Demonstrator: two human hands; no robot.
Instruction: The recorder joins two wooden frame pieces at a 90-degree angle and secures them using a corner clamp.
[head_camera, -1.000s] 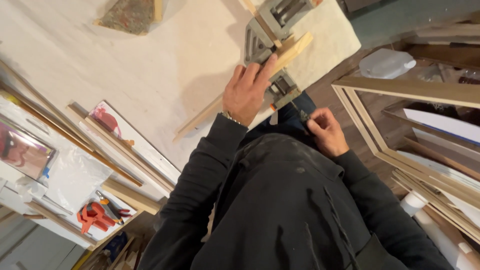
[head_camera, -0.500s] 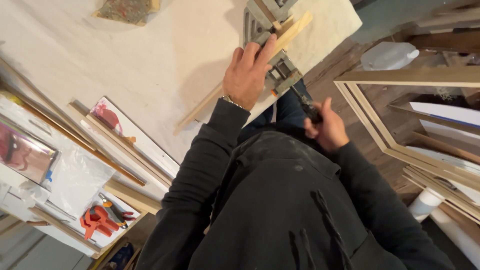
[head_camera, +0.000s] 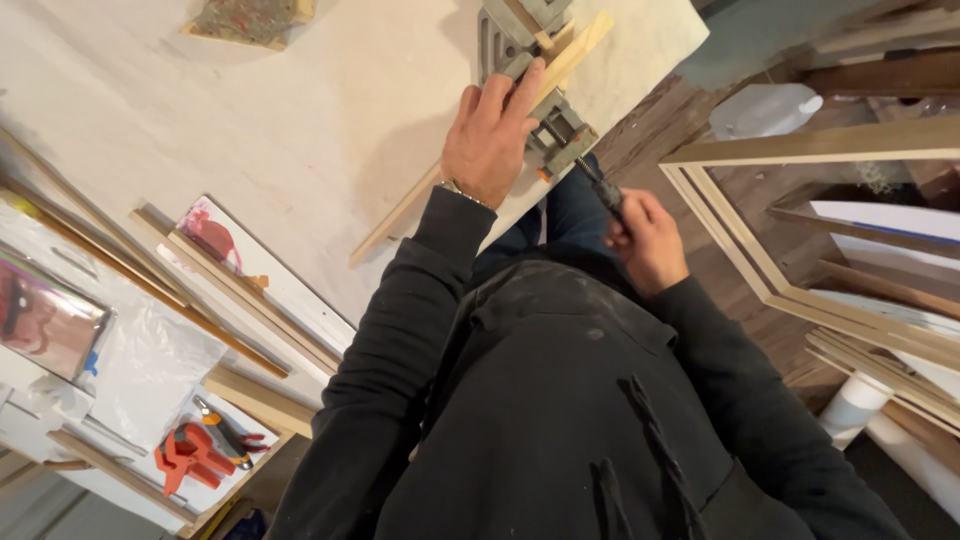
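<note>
A workbench (head_camera: 300, 110) with a pale top is being viewed from above, filling the upper left of the frame. Near the top centre, a grey metal corner clamp (head_camera: 535, 75) is sitting at the bench's edge, and two light wooden strips (head_camera: 575, 50) are being held in it. One long strip (head_camera: 400, 215) is running down and left from the clamp across the bench.

The left hand (head_camera: 492, 135) is being pressed flat over the long strip and the clamp, fingers spread narrowly and pointing toward the top of the frame. The right hand (head_camera: 648, 240), right of centre and off the bench edge, is being closed around the dark handle (head_camera: 600, 190) of the clamp's screw, which is reaching up and left to the clamp body.

A dark sleeved top is filling the lower middle. At the right, wooden picture frames (head_camera: 800, 160) are being leaned together above a wood floor. At the lower left, an orange clamp (head_camera: 190, 455) is lying among sheets of clear plastic (head_camera: 150, 370) and more wood strips.
</note>
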